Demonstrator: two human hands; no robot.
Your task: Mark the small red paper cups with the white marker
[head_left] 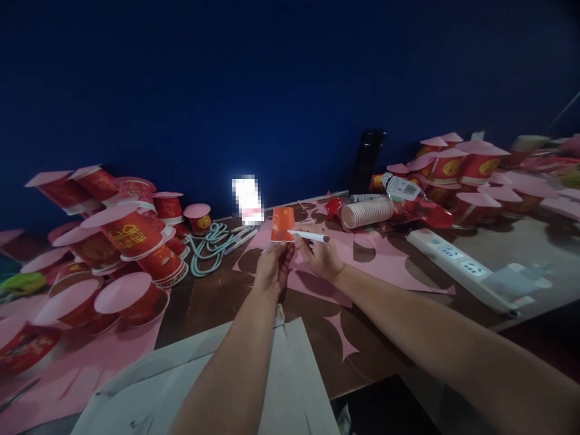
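Note:
Near the middle of the table, my left hand (272,270) grips a red paper cup (283,222) by its lower rim, the cup standing upside down. My right hand (321,257) is closed around a white marker (312,236) with a dark end. The marker's tip points left and meets the cup's side, or comes very close to it. Under and behind my hands lie pink paper sheets (380,272) with rounded cut-outs. A small pink paper scrap (341,338) rests nearer to me.
Red cups topped with pink discs (131,232) are piled at left, and more cups (446,166) at right. A pale cable (211,248), a lit phone (248,199), a black flask (368,160), a bagged cup stack (368,212), a power strip (457,266) and a cardboard box (299,374) surround my hands.

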